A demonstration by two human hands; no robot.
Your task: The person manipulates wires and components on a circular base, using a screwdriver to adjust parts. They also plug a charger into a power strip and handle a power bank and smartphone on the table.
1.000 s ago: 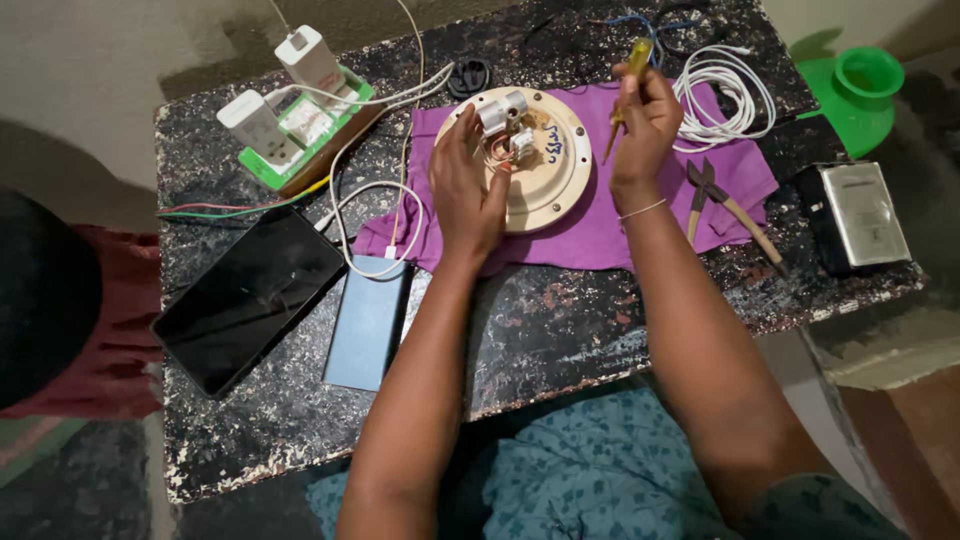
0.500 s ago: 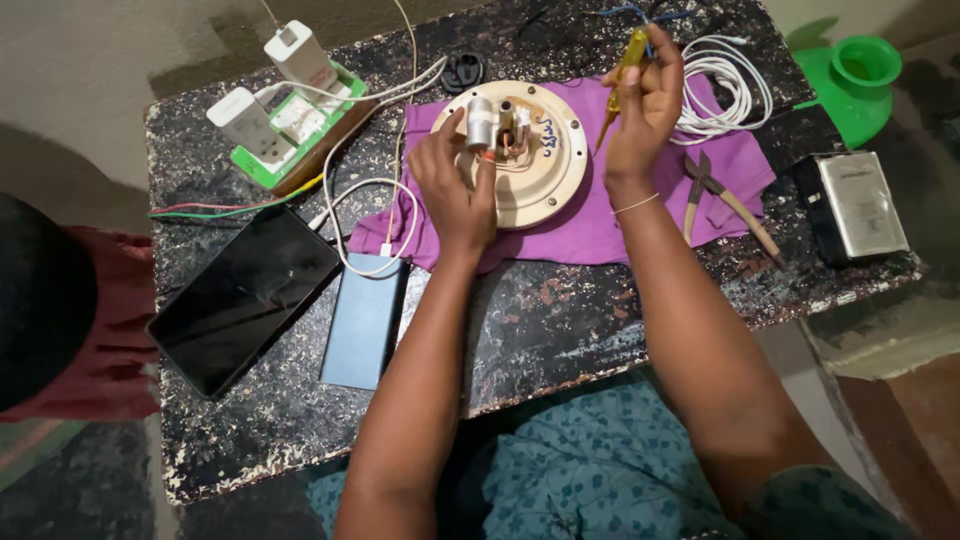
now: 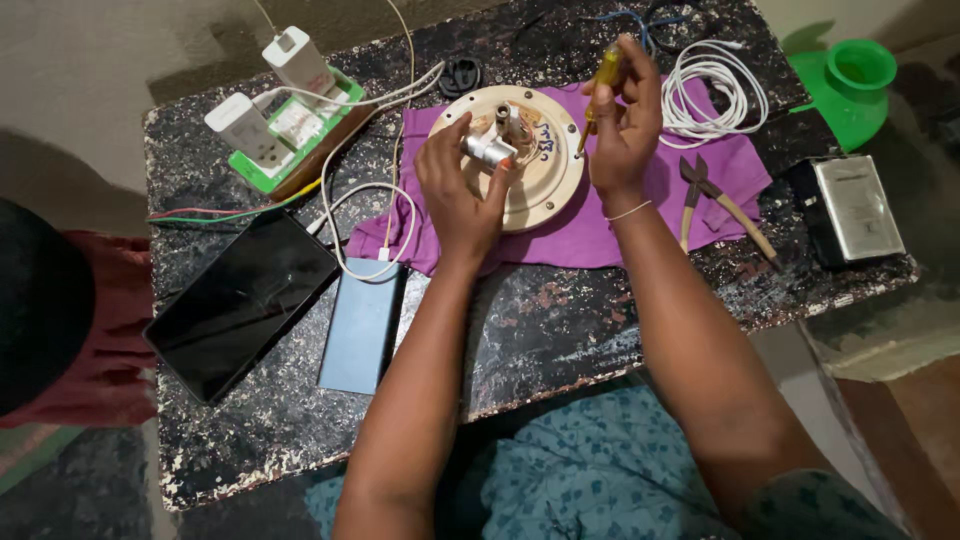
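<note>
Seen from above: a dark, paint-flecked table [image 3: 560, 330] filling most of the frame, with a purple cloth [image 3: 610, 235] spread at upper centre. On the cloth, a round cream-coloured base plate [image 3: 550, 185] with small metal fittings and wiring at its middle. Left hand [image 3: 460, 195] curled over the plate's left side, fingers closed around a small silver cylindrical part [image 3: 488, 150] standing on the plate. Right hand [image 3: 622, 135] just right of the plate, closed in a pinch grip on a yellow-handled screwdriver [image 3: 600, 95], held upright with the tip angled down near the plate's right rim, seemingly not yet seated on any screw. Judged step: steadying the silver part while bringing the driver in to work a fastener on the plate. Next move likely calls for swinging the tip left toward the centre fittings, settling it squarely in a screw head, and keeping the left grip firm so the part does not turn. Around the work: pliers [image 3: 720, 200] lying on the cloth to the right, a coil of white cable [image 3: 715, 95] at upper right, a green funnel [image 3: 855, 75] at the far upper right corner, a metal box [image 3: 855, 205] at right edge. At upper left, a green power strip [image 3: 300, 135] with two white chargers plugged in; below it a dark tablet [image 3: 240, 300] and a blue power bank [image 3: 360, 325], just beside each other.
</note>
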